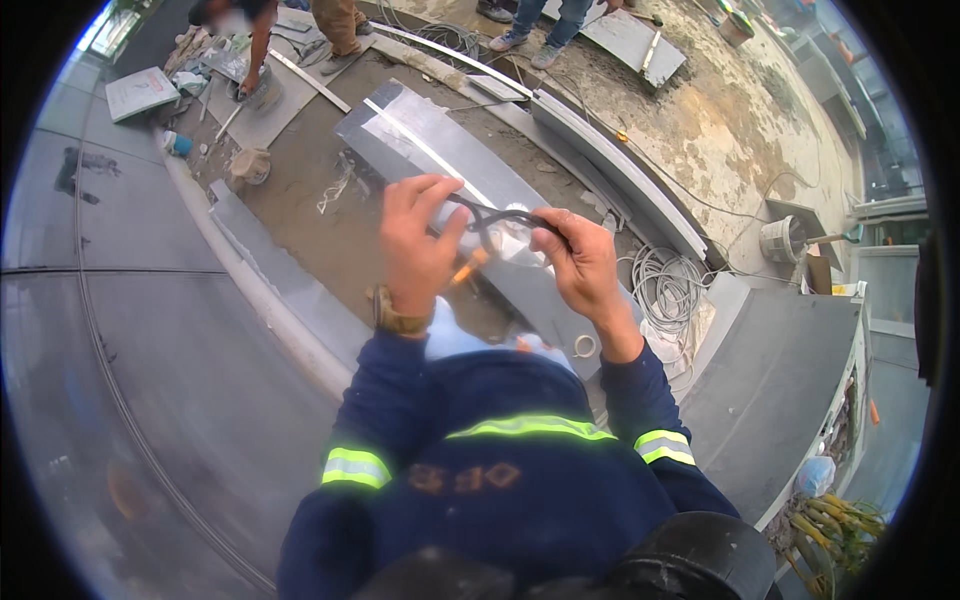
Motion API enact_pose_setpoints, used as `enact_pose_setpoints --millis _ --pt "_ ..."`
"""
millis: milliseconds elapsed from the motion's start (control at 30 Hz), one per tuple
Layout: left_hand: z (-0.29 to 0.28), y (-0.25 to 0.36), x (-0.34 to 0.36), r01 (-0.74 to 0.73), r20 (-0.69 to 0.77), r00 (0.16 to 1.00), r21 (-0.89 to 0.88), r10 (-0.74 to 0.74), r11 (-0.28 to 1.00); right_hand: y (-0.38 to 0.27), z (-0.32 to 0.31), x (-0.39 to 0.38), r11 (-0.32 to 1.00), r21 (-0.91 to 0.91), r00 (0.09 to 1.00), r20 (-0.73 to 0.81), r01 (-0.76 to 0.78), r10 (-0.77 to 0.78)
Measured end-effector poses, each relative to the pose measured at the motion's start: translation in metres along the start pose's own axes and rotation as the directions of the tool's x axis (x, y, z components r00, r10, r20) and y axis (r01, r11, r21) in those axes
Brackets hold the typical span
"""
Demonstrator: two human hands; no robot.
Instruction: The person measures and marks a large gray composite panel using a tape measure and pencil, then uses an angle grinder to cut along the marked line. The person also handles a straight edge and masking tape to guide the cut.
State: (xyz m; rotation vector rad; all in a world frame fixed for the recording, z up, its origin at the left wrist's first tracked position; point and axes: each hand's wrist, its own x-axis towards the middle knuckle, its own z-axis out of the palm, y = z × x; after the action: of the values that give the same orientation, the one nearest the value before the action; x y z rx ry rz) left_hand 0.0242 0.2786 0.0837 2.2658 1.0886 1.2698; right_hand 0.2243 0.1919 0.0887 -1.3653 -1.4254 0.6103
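Navy-blue work clothing [560, 500] with yellow-green and silver reflective bands is seen nearest the camera in the head view, beside a smooth, rounded black object [695, 555] at the lower edge. Above the chest, a thin, curved black strip [512, 214] is held up between both hands. One end is pinched between thumb and fingers in the grip of the left hand [415, 235], above a brownish wristband [400, 315]; the other end is pinched in the grip of the right hand [585, 265]. Whether the strip is crossed or looped cannot be told. Beyond the hands, a long, flat grey panel [440, 130] is seen. A small, pale ring [584, 346] is seen near the right forearm, and a coil of light-grey cable [665, 290] is laid farther right, with a whitish round bucket [780, 242] beyond it. At upper left, a co-worker's bare arm [260, 45] is extended downward.
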Motion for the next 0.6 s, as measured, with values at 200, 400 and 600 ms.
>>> enact_pose_setpoints --millis 200,400,600 --pt "-0.037 0.048 0.011 0.020 -0.329 0.939 -0.247 -0.104 0.969 -0.044 -0.027 0.009 0.918 -0.165 0.872 -0.290 0.360 -0.394" --pt "-0.048 0.045 0.041 -0.090 -0.471 0.866 -0.478 -0.169 0.874 -0.085 -0.025 0.040 0.846 -0.222 0.782 -0.323 0.485 -0.533" --pt "-0.044 -0.017 0.034 0.247 -0.180 0.891 -0.577 -0.416 0.779 -0.090 0.019 0.062 0.851 -0.250 0.842 -0.178 0.461 -0.508"
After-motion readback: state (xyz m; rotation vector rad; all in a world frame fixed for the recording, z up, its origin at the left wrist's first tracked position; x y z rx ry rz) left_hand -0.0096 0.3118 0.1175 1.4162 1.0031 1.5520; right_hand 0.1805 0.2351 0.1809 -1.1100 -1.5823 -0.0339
